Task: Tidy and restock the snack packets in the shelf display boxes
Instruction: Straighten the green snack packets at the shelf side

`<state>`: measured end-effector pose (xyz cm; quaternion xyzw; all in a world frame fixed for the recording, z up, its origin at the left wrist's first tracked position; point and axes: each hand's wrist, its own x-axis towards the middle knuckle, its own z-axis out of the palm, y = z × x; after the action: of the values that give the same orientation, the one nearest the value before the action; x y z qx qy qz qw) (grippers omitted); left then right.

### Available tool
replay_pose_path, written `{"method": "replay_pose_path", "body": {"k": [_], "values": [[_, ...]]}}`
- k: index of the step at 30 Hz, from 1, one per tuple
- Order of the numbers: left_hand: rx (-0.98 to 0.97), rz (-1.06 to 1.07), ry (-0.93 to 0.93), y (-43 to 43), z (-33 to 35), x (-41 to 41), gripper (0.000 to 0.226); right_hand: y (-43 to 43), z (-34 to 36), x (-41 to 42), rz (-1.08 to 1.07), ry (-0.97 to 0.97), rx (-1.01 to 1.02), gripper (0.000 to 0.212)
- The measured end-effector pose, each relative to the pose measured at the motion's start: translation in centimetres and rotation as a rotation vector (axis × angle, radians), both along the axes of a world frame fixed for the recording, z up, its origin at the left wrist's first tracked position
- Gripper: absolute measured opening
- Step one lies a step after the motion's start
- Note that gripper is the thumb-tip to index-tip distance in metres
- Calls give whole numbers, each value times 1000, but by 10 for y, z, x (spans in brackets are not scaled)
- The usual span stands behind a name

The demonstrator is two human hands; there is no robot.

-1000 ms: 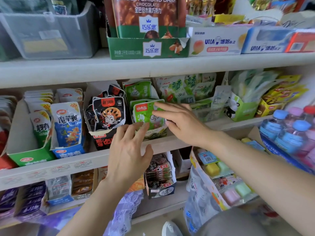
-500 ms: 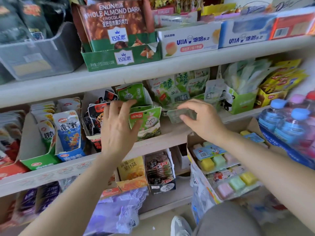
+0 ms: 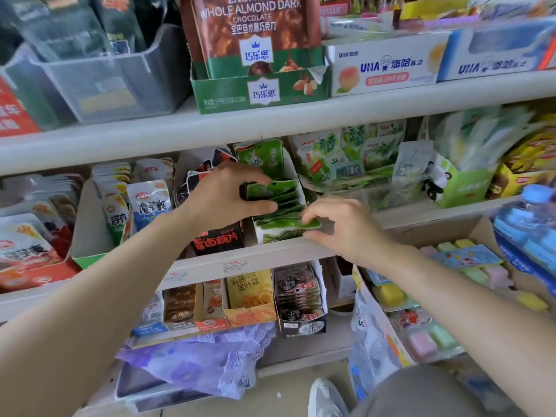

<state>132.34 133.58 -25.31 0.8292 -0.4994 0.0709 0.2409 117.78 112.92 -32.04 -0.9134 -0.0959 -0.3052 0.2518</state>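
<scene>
On the middle shelf stands a white display box (image 3: 259, 233) filled with green snack packets (image 3: 279, 195). My left hand (image 3: 224, 197) grips the back of that stack and holds it pushed toward the rear. My right hand (image 3: 340, 225) pinches one green packet (image 3: 307, 224) at the front of the same box, lying almost flat over the box's front wall. Left of it a black box of lotus-root packets (image 3: 218, 240) is partly hidden behind my left hand.
More boxes of packets fill the middle shelf on both sides. An almond chocolate box (image 3: 258, 88) sits on the shelf above. A cardboard carton of coloured sweets (image 3: 463, 266) and water bottles (image 3: 529, 218) stand at the right. Purple lace cloth (image 3: 210, 362) hangs below.
My left hand moved right from the black packets onto the green stack and closed on it. My right hand brought its green packet to the box's front.
</scene>
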Motion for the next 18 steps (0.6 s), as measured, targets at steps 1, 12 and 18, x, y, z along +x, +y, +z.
{"method": "replay_pose_path", "body": {"k": [1, 12, 18], "values": [[138, 22, 11, -4, 4, -1, 69, 1, -2, 0, -9, -11, -30, 17], [371, -22, 33, -25, 24, 21, 58, 8, -7, 8, -24, -3, -113, 34], [501, 25, -260, -41, 21, 28, 81, 6, -7, 11, -12, -14, -105, 30]]}}
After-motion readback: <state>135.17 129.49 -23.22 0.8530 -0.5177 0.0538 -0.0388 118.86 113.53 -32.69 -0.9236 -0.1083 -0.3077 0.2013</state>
